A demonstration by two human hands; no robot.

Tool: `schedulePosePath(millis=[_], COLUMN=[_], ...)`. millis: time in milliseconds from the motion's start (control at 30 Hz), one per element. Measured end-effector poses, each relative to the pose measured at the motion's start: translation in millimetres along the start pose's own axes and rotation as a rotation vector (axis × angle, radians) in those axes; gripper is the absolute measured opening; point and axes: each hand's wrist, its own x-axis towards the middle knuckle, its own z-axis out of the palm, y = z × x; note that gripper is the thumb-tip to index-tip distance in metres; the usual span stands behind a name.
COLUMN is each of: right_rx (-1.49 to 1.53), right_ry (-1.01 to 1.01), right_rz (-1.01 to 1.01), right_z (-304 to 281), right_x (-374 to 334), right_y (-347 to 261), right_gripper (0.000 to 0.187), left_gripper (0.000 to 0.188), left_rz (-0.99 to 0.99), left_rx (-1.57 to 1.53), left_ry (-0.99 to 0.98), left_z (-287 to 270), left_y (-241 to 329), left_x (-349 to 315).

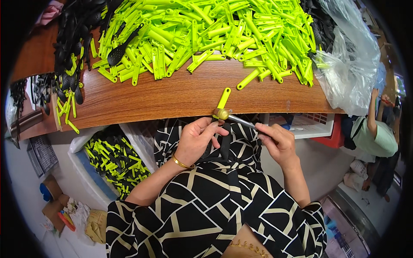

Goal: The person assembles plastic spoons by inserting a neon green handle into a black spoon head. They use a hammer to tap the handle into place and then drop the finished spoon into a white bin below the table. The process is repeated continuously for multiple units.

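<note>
My right hand (278, 142) is wrapped round the metal shaft of a small hammer (241, 121) with a rounded brass-coloured head. That head rests on or just over the near end of a bright green handle (224, 97), which lies across the table's front edge. My left hand (197, 138) pinches at the handle's near end, beside the hammer head. A black piece (225, 144) shows below those fingers; whether it is joined to the handle is hidden by the hand and hammer. Beyond lies a large heap of loose green handles (193, 34).
Black slotted utensils (69, 38) are piled at the table's left. A clear plastic bag (348, 64) hangs over the right end. Below left, a lined bin (116, 159) holds green-handled black pieces. A white crate (316, 124) stands under the table at right; another person (374, 133) is beyond.
</note>
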Motion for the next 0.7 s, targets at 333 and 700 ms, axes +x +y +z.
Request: schedulePosePath(millis=[333,700], right_rx=[0.76,-0.609], right_ry=[0.685,0.722], right_rz=[0.482,0.116], right_z=[-36,-86], right_x=[21,82], right_y=[38,108], right_gripper=[0.046,0.049], left_gripper=[0.033,0.035], left_rz=[0.003,0.133], left_rx=[0.008,1.025], left_ry=[0.057,1.254], left_z=[-20,-323], left_y=[0,-194], left_x=[-12,-180])
